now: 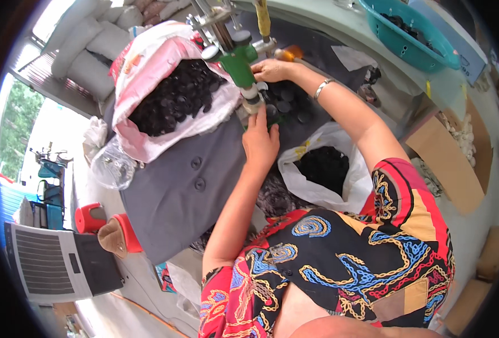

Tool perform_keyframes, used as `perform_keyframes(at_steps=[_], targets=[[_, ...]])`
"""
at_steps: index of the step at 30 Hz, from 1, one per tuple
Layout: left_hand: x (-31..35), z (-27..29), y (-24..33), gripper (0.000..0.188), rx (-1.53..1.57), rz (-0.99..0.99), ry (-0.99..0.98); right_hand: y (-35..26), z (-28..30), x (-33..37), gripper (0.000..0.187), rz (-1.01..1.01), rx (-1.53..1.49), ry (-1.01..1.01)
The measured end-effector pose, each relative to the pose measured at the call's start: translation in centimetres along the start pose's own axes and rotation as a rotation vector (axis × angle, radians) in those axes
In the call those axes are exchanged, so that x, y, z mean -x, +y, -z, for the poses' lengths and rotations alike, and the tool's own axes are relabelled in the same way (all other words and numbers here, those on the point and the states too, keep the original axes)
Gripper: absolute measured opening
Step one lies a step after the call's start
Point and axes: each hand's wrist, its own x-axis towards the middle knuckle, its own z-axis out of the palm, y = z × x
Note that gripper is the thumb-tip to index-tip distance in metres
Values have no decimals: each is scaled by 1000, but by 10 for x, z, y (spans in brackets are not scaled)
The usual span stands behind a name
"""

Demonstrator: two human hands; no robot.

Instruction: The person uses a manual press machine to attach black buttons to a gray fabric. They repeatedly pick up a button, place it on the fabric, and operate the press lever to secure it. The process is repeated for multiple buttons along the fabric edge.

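A green bench press [239, 66] with metal rods stands at the far middle of a table covered in grey cloth [176, 191]. My left hand [260, 141] reaches to the foot of its press head, fingers stretched forward and thumb apart. Its fingertips touch the pale part under the head; no held piece shows. Just right of the press, my right hand [274, 70] has its fingers bent together; what they hold, if anything, is hidden. Below this hand lie loose black round pieces [286, 101]. A bracelet [322, 87] circles my right wrist.
An open pink-and-white sack [142, 73] of black round pieces lies left of the press. Nearer me is a white bag [345, 180] with black pieces. A teal basin [407, 50] stands far right, a cardboard box [446, 163] at right, red stools [128, 234] at left.
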Motion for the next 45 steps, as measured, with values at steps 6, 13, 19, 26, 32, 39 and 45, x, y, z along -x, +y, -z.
perform_keyframes(at_steps=[6,13,19,26,32,39,45], targets=[[3,-9,10,55,-91,3,-88,-9,-6,47,44,-86,215,93],[22,-28,24,60,38,-108,-127,-18,-33,124,35,-84,346,252],[74,-36,57,53,240,-175,-315,-45,-74,221,18,25,274,410],[63,-8,46,29,301,-239,-167,-45,-39,196,20,-21,257,544],[56,33,-6,15,152,133,2,-26,-27,65,25,160,153,538],[55,13,-5,14,172,-96,113,44,-8,-1,23,400,192,246],[60,30,-5,15,125,-24,132,21,-32,-14,18,231,-25,342]])
